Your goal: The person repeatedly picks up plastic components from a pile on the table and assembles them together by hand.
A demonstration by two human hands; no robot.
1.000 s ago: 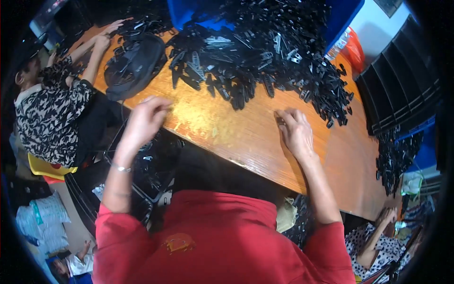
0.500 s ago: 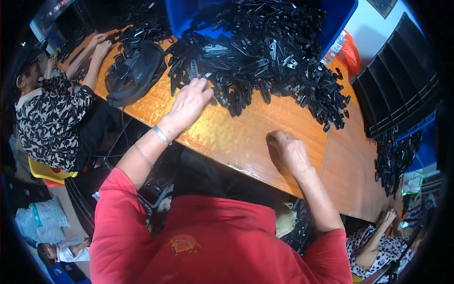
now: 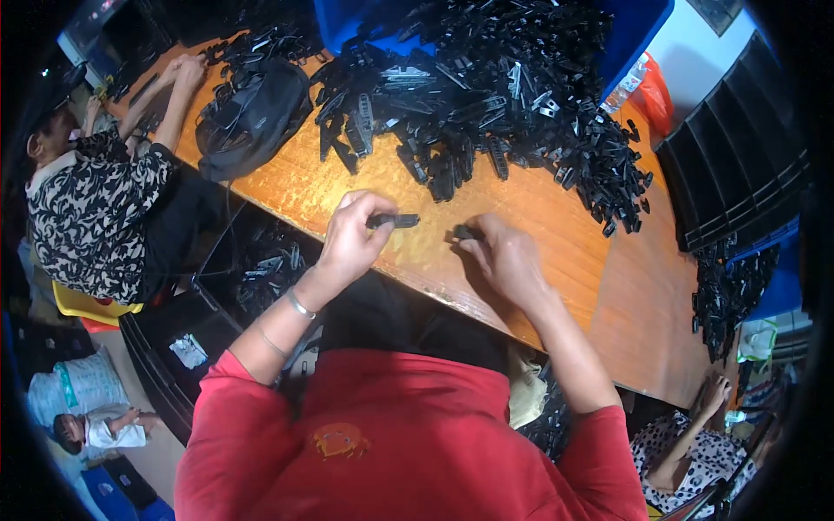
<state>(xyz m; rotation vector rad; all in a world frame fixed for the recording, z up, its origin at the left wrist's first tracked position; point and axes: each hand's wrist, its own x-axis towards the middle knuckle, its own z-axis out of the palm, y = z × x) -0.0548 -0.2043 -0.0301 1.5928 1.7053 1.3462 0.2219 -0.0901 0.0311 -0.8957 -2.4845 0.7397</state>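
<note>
Above the near part of the wooden table (image 3: 556,252), my left hand (image 3: 352,230) pinches a small elongated black plastic part (image 3: 401,220), its end pointing right. Across a short gap, my right hand (image 3: 504,256) closes on a smaller dark piece (image 3: 464,233) at its fingertips; its exact kind is too small to tell. The two pieces are apart, facing each other. Just beyond my hands lies a big heap of black plastic parts (image 3: 460,104), some long and ribbed, spilling toward me.
A blue bin (image 3: 638,43) lies behind the heap. Left of it sits a black backpack (image 3: 252,122). A plastic bottle (image 3: 624,85) and red bag (image 3: 656,95) stand at the back right, near stacked black trays (image 3: 738,139). One person (image 3: 100,208) works at left, another (image 3: 695,451) at lower right.
My left hand has drawn back from the heap toward me, now with a black plastic part in it. My right hand has moved left and slightly forward, closer to the left.
</note>
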